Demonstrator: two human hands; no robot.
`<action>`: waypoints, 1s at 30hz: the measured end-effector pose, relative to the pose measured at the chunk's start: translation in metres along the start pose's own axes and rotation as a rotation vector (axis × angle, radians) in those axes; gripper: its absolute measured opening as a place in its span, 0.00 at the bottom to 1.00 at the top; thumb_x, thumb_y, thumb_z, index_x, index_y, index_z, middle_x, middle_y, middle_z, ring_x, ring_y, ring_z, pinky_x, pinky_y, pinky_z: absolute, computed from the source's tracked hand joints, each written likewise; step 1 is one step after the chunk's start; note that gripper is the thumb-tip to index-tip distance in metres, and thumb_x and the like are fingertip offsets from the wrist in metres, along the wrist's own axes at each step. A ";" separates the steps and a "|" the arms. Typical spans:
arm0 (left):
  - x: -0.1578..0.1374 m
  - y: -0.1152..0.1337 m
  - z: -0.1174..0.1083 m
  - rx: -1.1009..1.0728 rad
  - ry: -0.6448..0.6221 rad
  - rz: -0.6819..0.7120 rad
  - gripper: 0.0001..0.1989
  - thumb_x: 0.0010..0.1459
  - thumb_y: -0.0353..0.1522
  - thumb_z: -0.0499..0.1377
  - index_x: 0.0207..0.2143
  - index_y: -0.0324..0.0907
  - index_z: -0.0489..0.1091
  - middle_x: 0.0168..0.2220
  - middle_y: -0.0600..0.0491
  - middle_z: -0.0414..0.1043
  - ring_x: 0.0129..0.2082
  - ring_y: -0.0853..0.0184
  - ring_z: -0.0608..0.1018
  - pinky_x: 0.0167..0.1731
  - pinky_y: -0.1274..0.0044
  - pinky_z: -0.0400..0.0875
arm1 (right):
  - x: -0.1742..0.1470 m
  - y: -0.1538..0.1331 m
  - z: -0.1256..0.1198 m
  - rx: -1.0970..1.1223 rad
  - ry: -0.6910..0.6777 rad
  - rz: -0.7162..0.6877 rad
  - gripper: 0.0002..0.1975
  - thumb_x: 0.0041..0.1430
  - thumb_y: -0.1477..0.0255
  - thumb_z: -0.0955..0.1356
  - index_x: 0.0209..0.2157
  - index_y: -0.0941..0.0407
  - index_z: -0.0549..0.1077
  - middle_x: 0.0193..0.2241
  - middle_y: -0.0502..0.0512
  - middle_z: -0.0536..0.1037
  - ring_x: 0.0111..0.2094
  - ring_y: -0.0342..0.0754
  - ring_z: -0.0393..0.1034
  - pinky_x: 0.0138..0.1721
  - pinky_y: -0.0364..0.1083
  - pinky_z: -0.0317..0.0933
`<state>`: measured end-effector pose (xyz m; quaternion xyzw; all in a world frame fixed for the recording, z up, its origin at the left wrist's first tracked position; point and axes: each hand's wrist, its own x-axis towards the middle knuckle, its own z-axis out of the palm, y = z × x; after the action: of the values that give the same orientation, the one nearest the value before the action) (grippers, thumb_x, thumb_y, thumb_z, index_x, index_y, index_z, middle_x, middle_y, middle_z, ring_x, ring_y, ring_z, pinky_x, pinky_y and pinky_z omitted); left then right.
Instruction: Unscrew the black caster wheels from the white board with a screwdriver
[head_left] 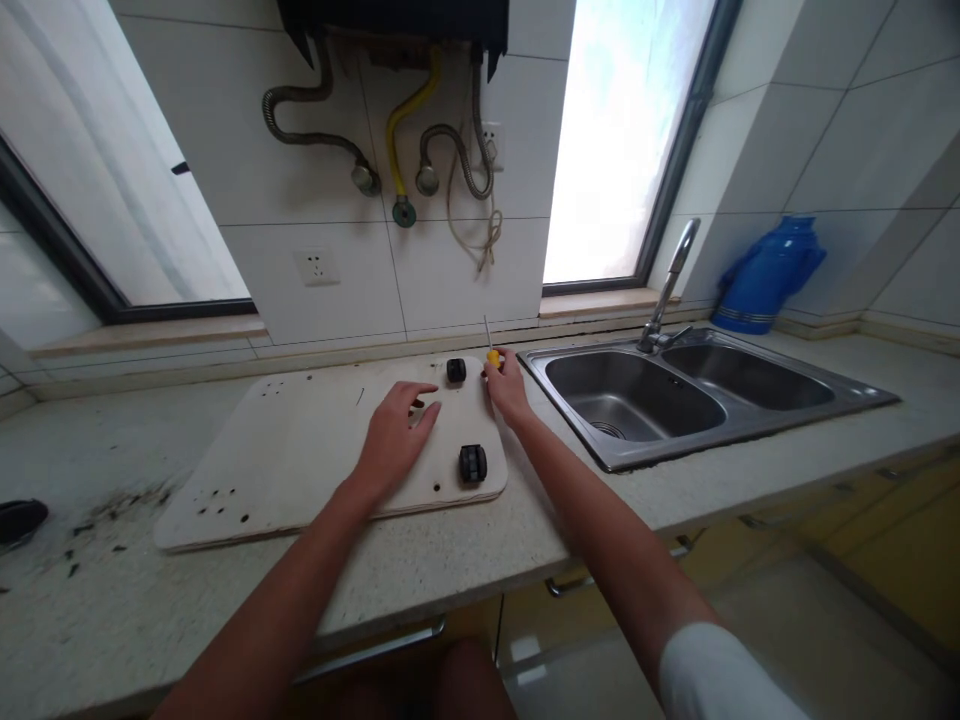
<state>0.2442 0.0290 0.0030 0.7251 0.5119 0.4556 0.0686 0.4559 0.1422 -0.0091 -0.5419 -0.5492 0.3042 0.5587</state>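
A flat white board [315,450] with rounded corners and small holes lies on the countertop. Two black caster wheels [472,464] sit at its right end, one near the front edge and one near the back. Over the board, left of the wheels, my left hand [397,430] is open, thumb and fingers apart with nothing visible between them. My right hand [507,385], at the board's back right corner, is closed around the yellow handle of a screwdriver [492,355]. The screwdriver's thin metal shaft points up toward the wall.
To the right is a steel double sink [630,395] with a tall faucet [667,290]. A blue vase-shaped container [772,275] stands in the far corner. Dark debris [112,505] is scattered on the counter at left, near a black object [21,520]. Hoses and a cord hang on the tiled wall.
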 end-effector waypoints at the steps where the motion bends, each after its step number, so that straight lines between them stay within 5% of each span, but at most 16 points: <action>1: 0.017 0.000 0.012 -0.026 0.009 -0.031 0.15 0.70 0.38 0.64 0.56 0.44 0.79 0.56 0.44 0.81 0.44 0.59 0.85 0.51 0.64 0.82 | 0.004 0.002 0.005 -0.002 0.030 -0.049 0.20 0.65 0.69 0.67 0.58 0.52 0.72 0.43 0.54 0.81 0.46 0.53 0.76 0.55 0.53 0.72; 6: 0.072 -0.013 0.058 0.032 0.031 -0.104 0.30 0.58 0.44 0.77 0.58 0.42 0.76 0.58 0.38 0.79 0.55 0.49 0.83 0.59 0.57 0.78 | 0.001 0.019 0.006 -0.012 0.141 -0.240 0.29 0.60 0.73 0.67 0.63 0.55 0.76 0.52 0.61 0.76 0.55 0.56 0.73 0.69 0.57 0.65; 13: 0.075 -0.033 0.065 -0.232 0.051 -0.122 0.23 0.61 0.38 0.69 0.58 0.44 0.75 0.52 0.45 0.84 0.46 0.58 0.86 0.51 0.65 0.82 | -0.003 0.019 -0.013 0.038 0.220 -0.359 0.24 0.64 0.65 0.73 0.60 0.51 0.70 0.47 0.56 0.81 0.50 0.53 0.78 0.59 0.53 0.72; 20: 0.075 -0.044 0.069 -0.257 0.074 -0.044 0.24 0.62 0.33 0.69 0.61 0.43 0.76 0.60 0.43 0.82 0.55 0.54 0.85 0.57 0.61 0.82 | 0.004 -0.025 -0.021 0.318 0.463 -0.492 0.25 0.61 0.57 0.79 0.49 0.50 0.67 0.43 0.52 0.83 0.45 0.50 0.82 0.51 0.49 0.76; 25: 0.076 -0.050 0.077 -0.222 0.088 -0.007 0.22 0.65 0.29 0.66 0.61 0.44 0.76 0.60 0.42 0.81 0.61 0.51 0.82 0.64 0.55 0.78 | 0.038 -0.071 -0.016 0.060 0.420 -0.705 0.18 0.66 0.53 0.76 0.43 0.50 0.71 0.32 0.45 0.74 0.31 0.45 0.71 0.38 0.46 0.68; 30: 0.074 -0.051 0.081 -0.141 0.133 0.096 0.23 0.68 0.26 0.62 0.64 0.43 0.73 0.60 0.41 0.79 0.62 0.52 0.81 0.68 0.54 0.75 | 0.062 -0.079 0.003 -0.110 0.394 -0.793 0.16 0.67 0.55 0.74 0.44 0.48 0.69 0.30 0.45 0.74 0.30 0.47 0.68 0.36 0.47 0.64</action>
<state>0.2734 0.1422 -0.0287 0.7103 0.4464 0.5406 0.0633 0.4459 0.1825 0.0822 -0.3658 -0.6131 -0.0724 0.6965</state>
